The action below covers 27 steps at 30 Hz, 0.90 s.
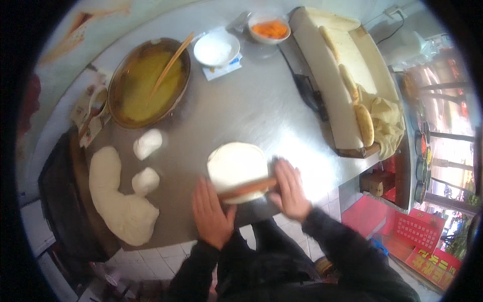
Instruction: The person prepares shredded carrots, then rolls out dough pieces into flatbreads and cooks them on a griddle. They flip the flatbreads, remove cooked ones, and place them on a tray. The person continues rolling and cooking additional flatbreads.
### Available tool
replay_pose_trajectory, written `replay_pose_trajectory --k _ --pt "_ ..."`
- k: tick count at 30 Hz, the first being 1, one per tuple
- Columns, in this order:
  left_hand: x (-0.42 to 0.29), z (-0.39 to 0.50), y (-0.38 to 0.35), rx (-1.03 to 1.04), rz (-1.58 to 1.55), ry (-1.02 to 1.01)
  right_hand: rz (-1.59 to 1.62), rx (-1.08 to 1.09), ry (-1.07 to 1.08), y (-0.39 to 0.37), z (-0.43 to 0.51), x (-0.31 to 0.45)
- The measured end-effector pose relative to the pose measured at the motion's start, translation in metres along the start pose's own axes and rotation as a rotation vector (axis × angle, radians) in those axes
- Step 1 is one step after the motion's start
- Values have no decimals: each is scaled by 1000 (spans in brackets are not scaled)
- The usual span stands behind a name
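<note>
A wooden rolling pin [247,188] lies across the near part of a flat round of white dough [237,162] on the metal worktop. My left hand [213,211] presses on the pin's left end, fingers stretched forward. At the other end my right hand [290,190] rests on the pin, its fingers slightly blurred. To the left sit two small dough pieces, one farther away [148,144] and one nearer [145,181]. A long, bent mass of dough [120,204] lies beside them near the worktop's left edge.
A large bowl of yellowish liquid [147,83] holds chopsticks [171,66]. At the back stand a bowl of white contents [217,49] and a bowl of orange food [269,30]. A long open box [320,83] with flatbreads [364,124] and cloth [386,117] runs along the right.
</note>
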<state>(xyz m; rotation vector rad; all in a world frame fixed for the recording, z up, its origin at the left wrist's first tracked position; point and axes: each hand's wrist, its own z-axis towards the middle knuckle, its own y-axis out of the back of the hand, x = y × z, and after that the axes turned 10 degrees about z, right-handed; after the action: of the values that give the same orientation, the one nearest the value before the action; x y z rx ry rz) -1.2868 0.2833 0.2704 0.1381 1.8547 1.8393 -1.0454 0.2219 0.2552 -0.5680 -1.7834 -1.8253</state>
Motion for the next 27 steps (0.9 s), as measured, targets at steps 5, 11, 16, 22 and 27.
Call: replay_pose_trajectory --k 5,11,16,22,27 --pt "55 92 -49 -160 234 144 -260 -268 -40 -23 140 -27" --pt "43 -16 -33 -23 71 -79 -153 -77 -55 -34 17 3" --pt "28 -71 -9 110 -59 -164 49 12 -59 -17 -47 13" --pt "55 107 -28 -73 168 -18 -290 -180 -44 -17 108 -18" --pt "65 126 -33 -206 178 29 -335 -330 6 -32 134 -32"
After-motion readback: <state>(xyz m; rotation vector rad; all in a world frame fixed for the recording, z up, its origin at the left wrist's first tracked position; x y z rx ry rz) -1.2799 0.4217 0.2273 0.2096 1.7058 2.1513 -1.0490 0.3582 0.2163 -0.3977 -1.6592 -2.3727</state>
